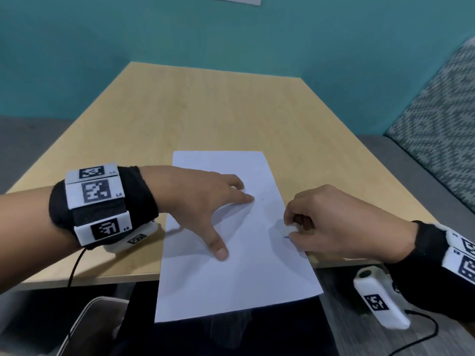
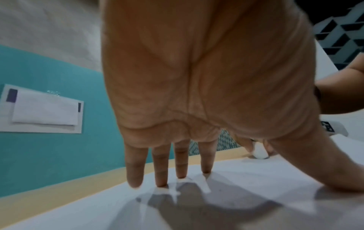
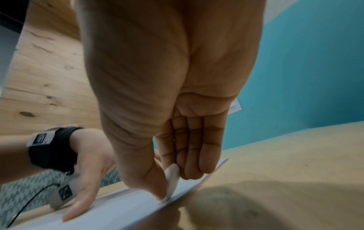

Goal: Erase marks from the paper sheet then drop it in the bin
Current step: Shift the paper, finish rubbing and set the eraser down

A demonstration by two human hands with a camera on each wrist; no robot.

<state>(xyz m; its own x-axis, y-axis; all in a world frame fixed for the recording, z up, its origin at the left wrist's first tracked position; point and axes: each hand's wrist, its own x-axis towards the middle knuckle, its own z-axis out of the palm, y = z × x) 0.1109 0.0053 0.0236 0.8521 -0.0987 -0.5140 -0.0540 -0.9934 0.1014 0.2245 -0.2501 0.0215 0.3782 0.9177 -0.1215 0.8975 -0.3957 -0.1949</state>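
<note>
A white paper sheet [image 1: 239, 253] lies on the wooden table [image 1: 205, 104], its near end hanging over the front edge. My left hand [image 1: 213, 201] presses flat on the sheet [image 2: 236, 202] with straight, spread fingers [image 2: 161, 171] and thumb. My right hand [image 1: 321, 219] pinches a small white eraser [image 1: 290, 229] between thumb and fingers, its tip on the paper near the right edge, beside a small dark mark [image 1: 285, 236]. In the right wrist view the eraser [image 3: 172, 180] touches the sheet [image 3: 118, 210]. The eraser [image 2: 260, 151] also shows past the left thumb.
A grey bin [image 1: 90, 322] with a pale rim stands on the floor below the table's front left. A patterned upholstered seat [image 1: 442, 124] is at the right. A teal wall [image 1: 231, 34] lies behind the table. A black cable [image 1: 74, 268] hangs from my left wrist.
</note>
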